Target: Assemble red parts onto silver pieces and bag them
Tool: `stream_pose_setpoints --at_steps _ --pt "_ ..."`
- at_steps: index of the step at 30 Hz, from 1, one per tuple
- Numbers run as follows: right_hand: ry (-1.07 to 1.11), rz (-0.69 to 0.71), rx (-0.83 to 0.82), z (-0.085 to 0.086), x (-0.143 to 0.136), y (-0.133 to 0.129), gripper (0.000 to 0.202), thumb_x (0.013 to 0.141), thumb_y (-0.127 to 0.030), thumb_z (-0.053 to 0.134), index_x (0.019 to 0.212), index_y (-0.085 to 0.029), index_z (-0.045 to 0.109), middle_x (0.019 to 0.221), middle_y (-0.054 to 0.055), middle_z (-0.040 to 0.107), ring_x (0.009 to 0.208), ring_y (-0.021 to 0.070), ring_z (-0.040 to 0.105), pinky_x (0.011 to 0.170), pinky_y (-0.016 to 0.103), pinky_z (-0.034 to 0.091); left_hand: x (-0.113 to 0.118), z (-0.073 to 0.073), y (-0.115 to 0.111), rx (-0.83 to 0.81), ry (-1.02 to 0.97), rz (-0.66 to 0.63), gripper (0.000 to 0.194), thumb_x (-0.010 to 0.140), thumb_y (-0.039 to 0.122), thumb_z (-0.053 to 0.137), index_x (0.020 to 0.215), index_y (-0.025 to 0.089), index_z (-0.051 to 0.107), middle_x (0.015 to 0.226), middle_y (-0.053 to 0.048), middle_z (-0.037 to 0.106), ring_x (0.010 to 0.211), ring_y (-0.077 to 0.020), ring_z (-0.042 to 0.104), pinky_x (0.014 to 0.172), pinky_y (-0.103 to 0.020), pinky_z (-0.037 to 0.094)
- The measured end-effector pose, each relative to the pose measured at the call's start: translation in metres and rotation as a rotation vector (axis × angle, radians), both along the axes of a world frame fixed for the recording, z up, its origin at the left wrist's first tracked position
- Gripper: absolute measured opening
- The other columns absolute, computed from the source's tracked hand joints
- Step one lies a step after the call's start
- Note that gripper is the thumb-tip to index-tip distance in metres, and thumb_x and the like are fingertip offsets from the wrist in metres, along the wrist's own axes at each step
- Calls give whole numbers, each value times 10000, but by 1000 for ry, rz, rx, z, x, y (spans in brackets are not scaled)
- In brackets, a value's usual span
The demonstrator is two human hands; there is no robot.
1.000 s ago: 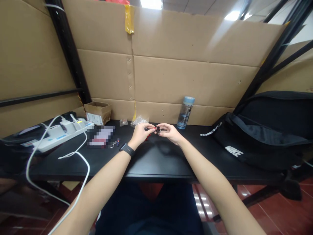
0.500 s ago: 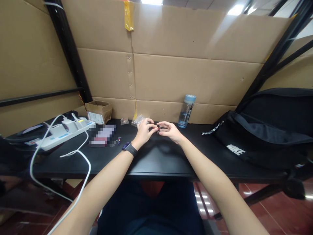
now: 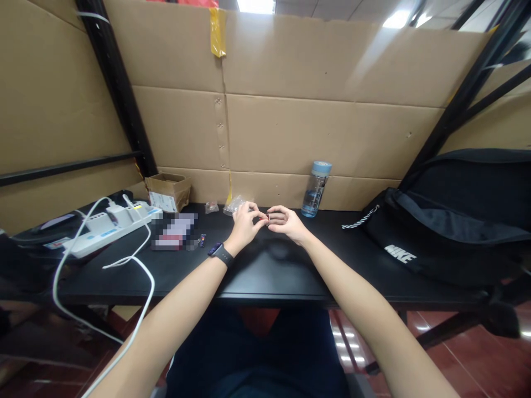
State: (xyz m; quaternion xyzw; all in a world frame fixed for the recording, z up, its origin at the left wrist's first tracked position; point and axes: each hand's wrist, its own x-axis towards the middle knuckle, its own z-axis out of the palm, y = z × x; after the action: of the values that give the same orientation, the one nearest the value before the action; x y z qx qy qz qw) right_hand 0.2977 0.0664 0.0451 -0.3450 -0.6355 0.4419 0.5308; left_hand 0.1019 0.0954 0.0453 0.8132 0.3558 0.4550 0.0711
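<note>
Above the black table (image 3: pixel 274 276), my two hands meet at the fingertips. My left hand (image 3: pixel 244 225), with a dark watch (image 3: pixel 220 253) on its wrist, pinches a small reddish thing (image 3: pixel 264 219) between thumb and fingers. Curled around the other side of it is my right hand (image 3: pixel 290 225), its fingertips at the edge of the thing. The fingers cover most of it, so its kind cannot be made out. Just behind my left hand lies a crumpled clear plastic bag (image 3: pixel 233 205), and a smaller clear bag (image 3: pixel 211 207) is left of that.
A water bottle (image 3: pixel 316 190) stands behind my right hand. At right sits a black backpack (image 3: pixel 440 232). On the left are a white power strip (image 3: pixel 112 229) with cables, a small cardboard box (image 3: pixel 169 190), a blurred-out flat item (image 3: pixel 176 231) and a tiny colourful piece (image 3: pixel 202 240).
The small thing has turned between my fingertips: its dark side showed before, now a reddish part shows. The right fingers have spread slightly. Both hands stay in nearly the same place.
</note>
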Motion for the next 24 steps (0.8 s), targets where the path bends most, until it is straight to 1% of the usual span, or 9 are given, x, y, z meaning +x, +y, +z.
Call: stream_pose_setpoints --at_steps 4,7,14,20,22,24 --pt "8 -7 2 3 -2 -3 517 610 -235 908 1044 -202 630 1111 99 757 1006 243 741 994 460 563 0 -3 3 -65 -63 24 107 861 364 738 871 265 777 1085 -53 572 1121 -260 529 1021 -463 381" --pt "2 -33 6 4 -4 -4 497 603 -243 908 1009 -196 625 1099 99 761 979 240 748 996 468 562 0 -5 6 -82 -78 -13 104 860 351 737 854 256 780 1098 -51 586 1124 -250 534 1026 -444 396" --pt "-19 -81 19 2 -5 -2 498 596 -260 907 1003 -201 626 1059 88 769 958 236 752 991 467 570 -1 -5 7 -57 -24 -42 122 901 330 685 922 267 787 1097 -57 598 1107 -251 541 994 -441 407" --pt "-63 -82 33 0 -6 -1 468 590 -287 906 961 -202 634 1005 76 775 940 235 753 977 469 574 1 -7 6 -14 11 18 107 886 320 692 893 252 775 1065 -64 600 1070 -256 550 969 -452 406" --pt "-67 -85 34 -1 -6 1 458 590 -303 905 943 -200 632 1011 79 776 944 238 754 976 472 574 1 -7 6 -13 18 14 108 892 311 677 899 246 762 1063 -65 611 1072 -255 561 965 -445 409" --pt "-67 -96 31 -3 -5 3 446 594 -311 903 927 -199 628 1014 83 777 945 240 755 971 471 574 0 -5 6 -22 15 -7 109 897 303 663 951 247 739 1085 -63 625 1097 -254 573 971 -433 413"
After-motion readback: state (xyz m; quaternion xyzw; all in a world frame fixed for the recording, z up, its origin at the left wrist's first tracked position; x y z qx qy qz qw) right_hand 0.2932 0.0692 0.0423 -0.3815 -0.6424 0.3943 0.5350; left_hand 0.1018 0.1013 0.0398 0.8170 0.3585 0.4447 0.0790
